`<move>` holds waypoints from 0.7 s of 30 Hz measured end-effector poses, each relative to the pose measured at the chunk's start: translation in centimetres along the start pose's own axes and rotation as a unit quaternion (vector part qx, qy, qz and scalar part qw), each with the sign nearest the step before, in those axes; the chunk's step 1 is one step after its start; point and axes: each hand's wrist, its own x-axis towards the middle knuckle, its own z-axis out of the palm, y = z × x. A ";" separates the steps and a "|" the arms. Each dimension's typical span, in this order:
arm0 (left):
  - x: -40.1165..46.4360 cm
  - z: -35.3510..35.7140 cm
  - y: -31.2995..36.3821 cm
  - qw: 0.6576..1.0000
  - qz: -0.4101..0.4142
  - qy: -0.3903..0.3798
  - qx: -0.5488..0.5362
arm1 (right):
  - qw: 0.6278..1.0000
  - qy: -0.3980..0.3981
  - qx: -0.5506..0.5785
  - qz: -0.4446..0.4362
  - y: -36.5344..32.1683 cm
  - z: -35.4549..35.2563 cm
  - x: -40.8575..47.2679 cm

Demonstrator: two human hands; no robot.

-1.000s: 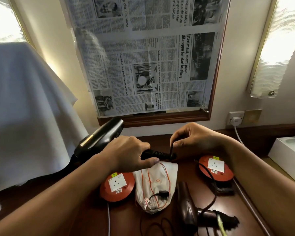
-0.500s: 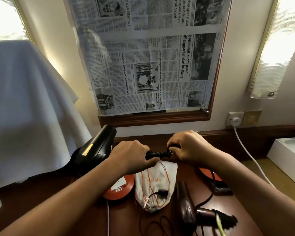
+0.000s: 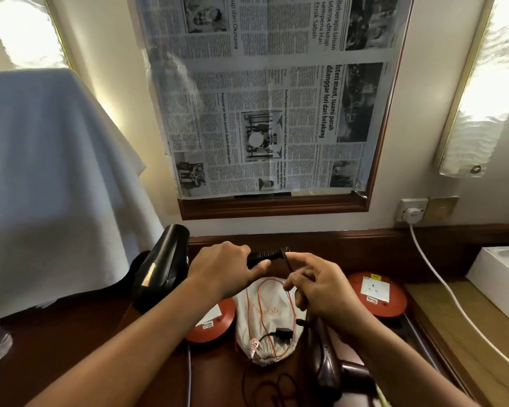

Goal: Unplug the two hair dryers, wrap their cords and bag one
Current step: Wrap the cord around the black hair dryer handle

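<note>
a: dark wooden desk [image 3: 71, 342] under a newspaper-covered mirror [image 3: 271, 98]. item one, glossy black hair dryer [image 3: 162, 265]?

b: held off the desk. left hand [image 3: 224, 271] is wrapped round its handle, barrel pointing up and left. it sat lower and flatter a second ago.

a: right hand [image 3: 321, 289]?

b: half a second ago it was bunched at the handle's ribbed end. now it has dropped below and to the right, pinching the thin black cord [image 3: 288, 262], which runs taut from the handle tip down into the fingers.

a: meaning?

b: likely a loop being drawn for the wrap. i judge this cord's winding as barely begun.

a: item two?

b: dark brown hair dryer [image 3: 326, 365], lying on the desk at lower right, cord loose beside it, apparently unwrapped.

a: bag?

b: white drawstring cloth pouch with orange cord [image 3: 268, 315], flat between two round orange extension reels [image 3: 376, 292]. whether it holds anything, cannot tell.
</note>
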 end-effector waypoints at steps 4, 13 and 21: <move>-0.1 -0.1 0.0 1.000 0.004 0.021 -0.009 | 0.956 -0.013 0.273 0.107 0.4 1.2 -0.5; 0.0 -0.5 0.2 0.999 0.010 0.048 -0.022 | 0.914 -0.006 0.390 0.116 1.2 2.6 -1.1; -0.1 -0.8 -0.1 0.996 0.030 0.074 -0.043 | 0.924 -0.055 0.375 0.056 1.4 2.4 -0.9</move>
